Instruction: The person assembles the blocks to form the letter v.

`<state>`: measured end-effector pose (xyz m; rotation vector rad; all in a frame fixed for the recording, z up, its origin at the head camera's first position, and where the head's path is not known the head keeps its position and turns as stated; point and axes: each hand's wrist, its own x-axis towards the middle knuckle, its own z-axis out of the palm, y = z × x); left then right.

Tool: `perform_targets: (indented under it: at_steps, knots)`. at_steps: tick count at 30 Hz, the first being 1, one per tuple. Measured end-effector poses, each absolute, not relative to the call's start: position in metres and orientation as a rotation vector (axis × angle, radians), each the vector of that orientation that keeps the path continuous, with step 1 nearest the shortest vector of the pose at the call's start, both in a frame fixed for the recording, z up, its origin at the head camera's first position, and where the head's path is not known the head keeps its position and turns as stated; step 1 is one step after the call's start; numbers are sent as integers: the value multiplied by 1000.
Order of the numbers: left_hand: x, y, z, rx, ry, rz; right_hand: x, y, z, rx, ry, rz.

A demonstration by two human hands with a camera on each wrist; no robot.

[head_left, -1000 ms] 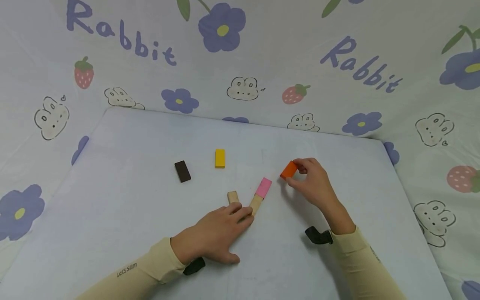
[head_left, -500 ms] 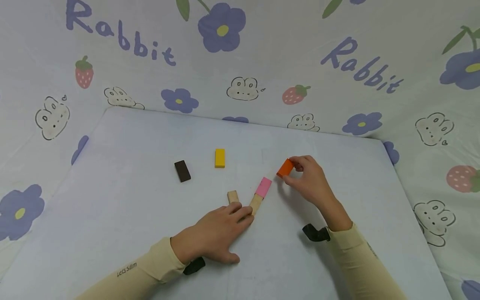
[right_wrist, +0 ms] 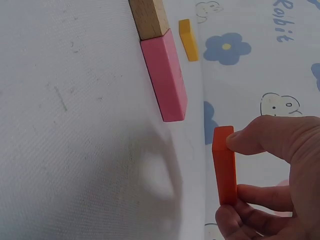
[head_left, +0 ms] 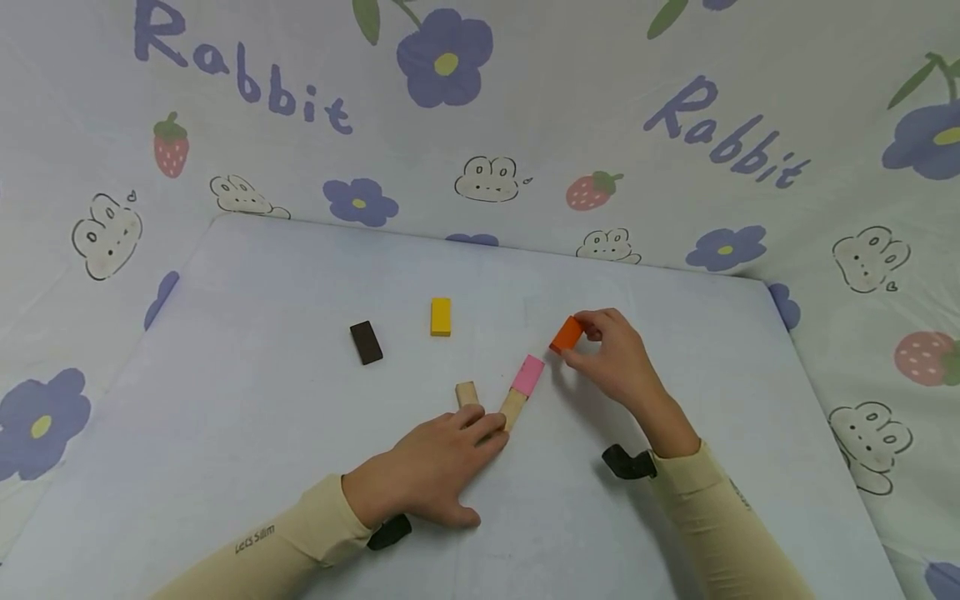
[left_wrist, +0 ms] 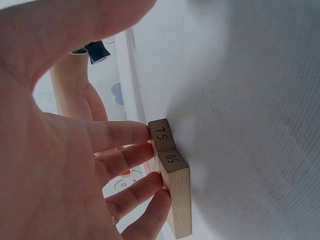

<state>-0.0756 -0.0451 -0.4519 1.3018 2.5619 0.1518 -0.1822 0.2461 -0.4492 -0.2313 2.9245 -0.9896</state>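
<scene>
Orange block (head_left: 566, 335) has edged leftward, pinched by right grip (head_left: 619, 360), long axis slanting to upper right.

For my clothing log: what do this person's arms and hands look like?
The left hand and right hand are ungloved. The left sleeve and right sleeve are cream and reach the wrists. Dark lettering on the left one seems to read Lets Slim; the right one's is too small to read. A black piece shows at each wrist.

White table (head_left: 247, 400) with dark block (head_left: 366, 342), yellow block (head_left: 441, 317), pink block (head_left: 528, 376), wooden blocks (head_left: 513, 408)
</scene>
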Motion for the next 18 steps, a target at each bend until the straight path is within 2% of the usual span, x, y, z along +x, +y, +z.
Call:
perform_targets:
  at_steps: [18]
  knots:
    - [-75,-45,-457,1312,2568,159,-189,237,-461,-255,2887,-1027]
